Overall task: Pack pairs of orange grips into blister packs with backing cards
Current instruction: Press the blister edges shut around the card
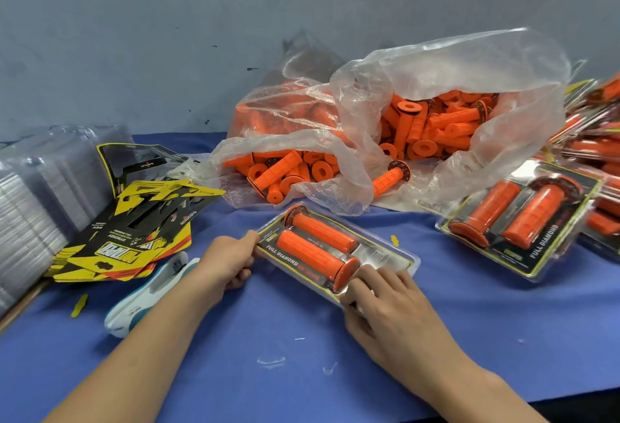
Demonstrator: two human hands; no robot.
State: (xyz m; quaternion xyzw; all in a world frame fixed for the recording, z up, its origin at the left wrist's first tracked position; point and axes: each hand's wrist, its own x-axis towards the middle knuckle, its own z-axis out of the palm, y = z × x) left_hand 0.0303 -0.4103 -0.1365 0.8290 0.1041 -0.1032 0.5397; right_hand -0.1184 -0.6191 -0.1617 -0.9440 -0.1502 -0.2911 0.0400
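A clear blister pack (379, 256) lies on the blue table centre, holding two orange grips (315, 248) over a black and yellow backing card. My left hand (228, 261) pinches the pack's left end. My right hand (385, 305) grips its near right corner, fingers on top and thumb below. A big clear bag (436, 87) of loose orange grips sits behind, one grip (391, 178) lying at its mouth. Loose backing cards (134, 231) are heaped at the left.
Stacked empty clear blisters (40, 187) stand at the far left. Finished packs (516, 224) pile up at the right edge. A white and teal tool (151, 291) lies by my left forearm. Small plastic and yellow card scraps dot the blue table (268, 372).
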